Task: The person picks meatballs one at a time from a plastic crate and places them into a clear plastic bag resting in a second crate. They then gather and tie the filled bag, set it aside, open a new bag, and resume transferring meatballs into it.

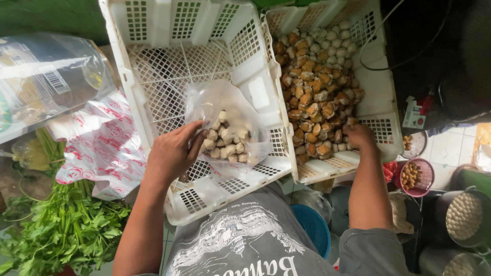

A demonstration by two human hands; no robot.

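My left hand (171, 153) is closed on the edge of a thin clear plastic bag (227, 128) that lies inside the empty white slotted plastic crate (153, 76) in front of me — the bag is partly filled with small pale round food balls (225, 143). I judge the bag to be soft and slippery, with no stiffness of its own, so it is better to hold it at the open rim and let the weight hang low. The balls look light but easy to crush. My right hand (358, 137) reaches into the second white crate (381, 87) on the right, among a heap of brown and pale pieces (314, 97); whether its fingers are closed on anything I cannot tell. Near my right side stand a small pink basket (415, 176) with brownish balls and dark buckets (463, 217) of pale balls. On my left lies a bunch of green leafy herbs (61, 230).
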